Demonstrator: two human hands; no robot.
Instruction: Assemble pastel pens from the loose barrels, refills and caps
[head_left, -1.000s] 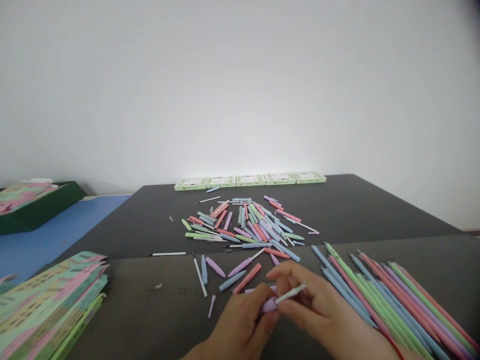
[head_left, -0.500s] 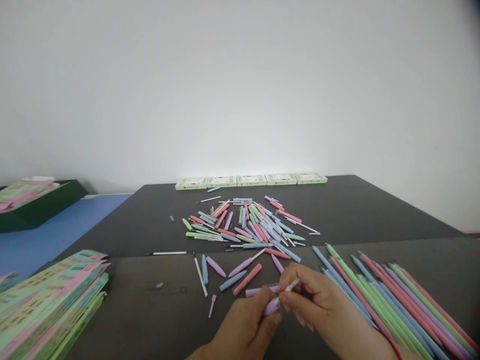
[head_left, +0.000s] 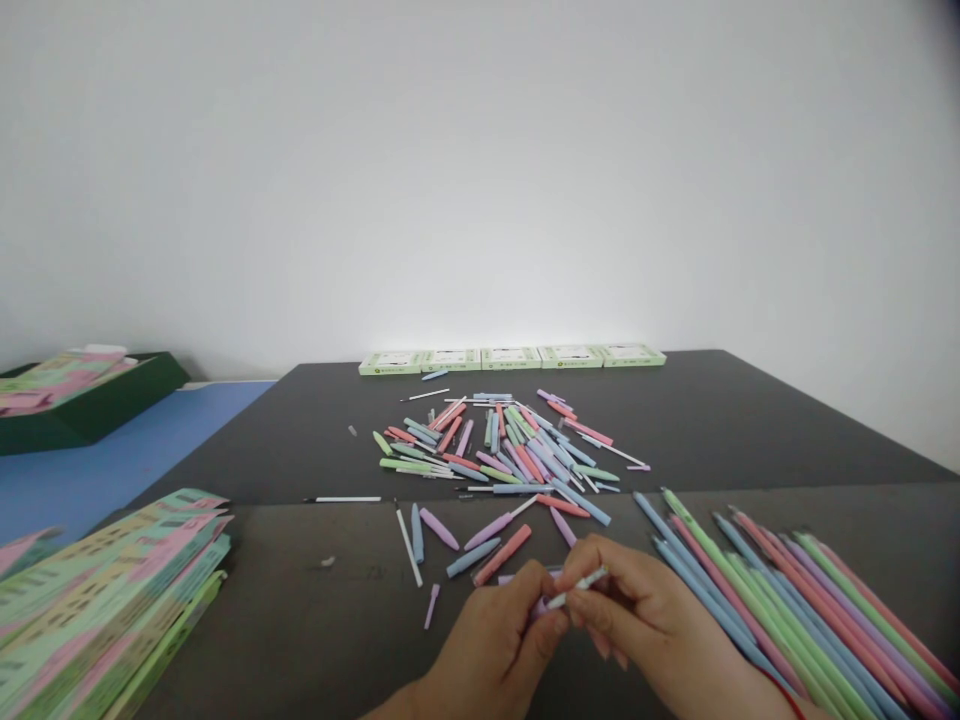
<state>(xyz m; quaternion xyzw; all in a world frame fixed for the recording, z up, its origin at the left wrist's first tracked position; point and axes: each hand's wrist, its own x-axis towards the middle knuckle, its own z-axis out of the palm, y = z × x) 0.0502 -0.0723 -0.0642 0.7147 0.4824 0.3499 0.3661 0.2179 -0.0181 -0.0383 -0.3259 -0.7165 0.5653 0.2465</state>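
Observation:
My left hand [head_left: 495, 635] is closed around a purple pen part [head_left: 539, 607], most of which its fingers hide. Between the thumb and fingers of my right hand [head_left: 649, 610] is a white pen refill [head_left: 581, 586], slanting up to the right. Its lower end meets the purple part; how deep it sits inside, I cannot tell. Just behind the hands lies another purple pen piece [head_left: 510, 579], partly covered. A red pen barrel [head_left: 504, 555], a blue pen part [head_left: 473, 558] and a small purple plug-like piece [head_left: 431, 606] lie left of it.
A heap of coloured pen parts and refills [head_left: 517, 450] spreads over the black table [head_left: 285, 440]. Several long pens [head_left: 795, 600] lie in rows at right. Printed packets [head_left: 112, 610] are stacked at left, near a green tray [head_left: 97, 415]. Flat boxes [head_left: 511, 358] line the back.
My hands have drawn slightly closer together, and less of the purple part shows. The refill lies a little flatter. The whole view has shifted slightly.

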